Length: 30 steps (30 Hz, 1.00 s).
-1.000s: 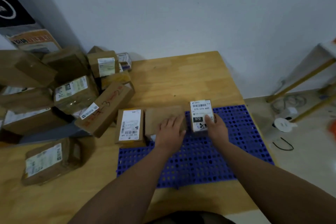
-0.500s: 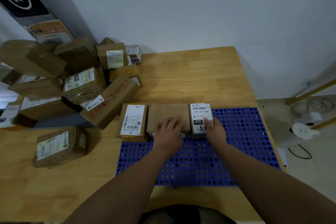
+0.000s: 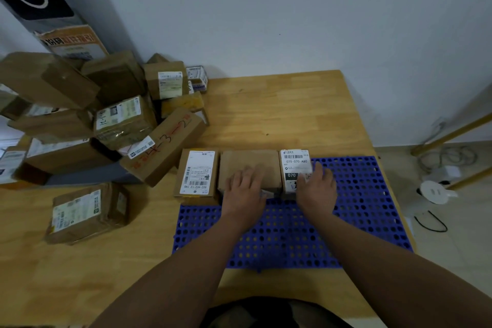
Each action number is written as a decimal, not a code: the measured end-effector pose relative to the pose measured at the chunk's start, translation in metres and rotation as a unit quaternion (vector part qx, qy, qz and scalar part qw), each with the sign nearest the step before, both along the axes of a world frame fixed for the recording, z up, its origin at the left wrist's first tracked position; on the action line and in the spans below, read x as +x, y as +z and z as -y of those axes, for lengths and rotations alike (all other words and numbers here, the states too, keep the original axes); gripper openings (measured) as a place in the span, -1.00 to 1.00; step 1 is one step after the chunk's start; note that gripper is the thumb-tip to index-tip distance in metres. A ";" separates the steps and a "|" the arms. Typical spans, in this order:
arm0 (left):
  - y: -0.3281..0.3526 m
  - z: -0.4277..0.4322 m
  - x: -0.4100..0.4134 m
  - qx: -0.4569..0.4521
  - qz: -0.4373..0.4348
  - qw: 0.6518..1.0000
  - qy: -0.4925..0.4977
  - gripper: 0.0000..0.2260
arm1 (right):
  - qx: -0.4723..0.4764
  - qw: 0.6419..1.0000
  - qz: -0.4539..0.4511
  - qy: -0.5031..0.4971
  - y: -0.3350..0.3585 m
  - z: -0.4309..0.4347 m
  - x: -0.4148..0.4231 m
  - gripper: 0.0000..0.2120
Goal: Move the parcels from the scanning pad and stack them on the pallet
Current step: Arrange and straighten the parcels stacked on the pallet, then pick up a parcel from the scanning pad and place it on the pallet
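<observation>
While both hands sit on the row at the far edge of the blue pallet (image 3: 359,208), nothing is gripped. L hand (image 3: 246,189) lies flat, fingers spread, on plain brown parcel (image 3: 250,162). R hand (image 3: 316,186), fingers straight, rests on 070-070-A80 parcel (image 3: 294,164). 502-602-12 parcel (image 3: 197,173) lies just beside, at pallet's L corner, seemingly overhanging.

Risk: a sideways squeeze nudges it off the edge. Long box w/ red marks (image 3: 165,146) leans off heap (image 3: 122,120) nearby; a bump could slide it into the row.
</observation>
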<state>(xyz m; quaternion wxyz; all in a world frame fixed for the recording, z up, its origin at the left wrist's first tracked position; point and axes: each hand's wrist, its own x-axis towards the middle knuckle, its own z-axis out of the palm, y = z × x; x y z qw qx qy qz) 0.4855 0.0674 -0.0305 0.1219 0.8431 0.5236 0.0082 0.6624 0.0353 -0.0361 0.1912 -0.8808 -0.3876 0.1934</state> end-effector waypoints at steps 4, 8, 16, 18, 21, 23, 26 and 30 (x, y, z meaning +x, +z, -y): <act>0.007 -0.005 -0.025 0.016 0.008 1.000 0.002 -0.44 | 0.007 0.994 0.098 0.049 0.011 -0.006 -0.028 -0.43; 0.011 -0.008 -0.084 0.076 0.035 0.996 0.030 -0.41 | 0.062 0.978 0.157 0.125 0.019 -0.019 -0.087 -0.46; 0.016 -0.018 -0.244 0.095 0.070 0.982 0.150 -0.43 | 0.152 0.949 0.137 0.241 0.035 -0.059 -0.273 -0.47; 0.013 -0.020 -0.284 0.086 0.067 0.978 0.176 -0.41 | 0.180 0.938 0.145 0.259 0.035 -0.062 -0.314 -0.53; 0.003 -0.020 -0.337 0.065 0.046 0.976 0.203 -0.42 | 0.194 0.930 0.118 0.288 0.032 -0.061 -0.358 -0.56; -0.007 -0.020 -0.374 0.056 0.038 0.970 0.232 -0.43 | 0.163 0.934 0.059 0.312 0.025 -0.059 -0.380 -0.52; -0.022 -0.020 -0.428 0.036 0.029 0.952 0.304 -0.44 | 0.089 0.938 -0.017 0.334 0.017 -0.056 -0.406 -0.43; -0.030 -0.030 -0.460 -0.017 0.030 0.937 0.349 -0.42 | -0.059 0.956 -0.128 0.257 0.014 -0.063 -0.440 -0.36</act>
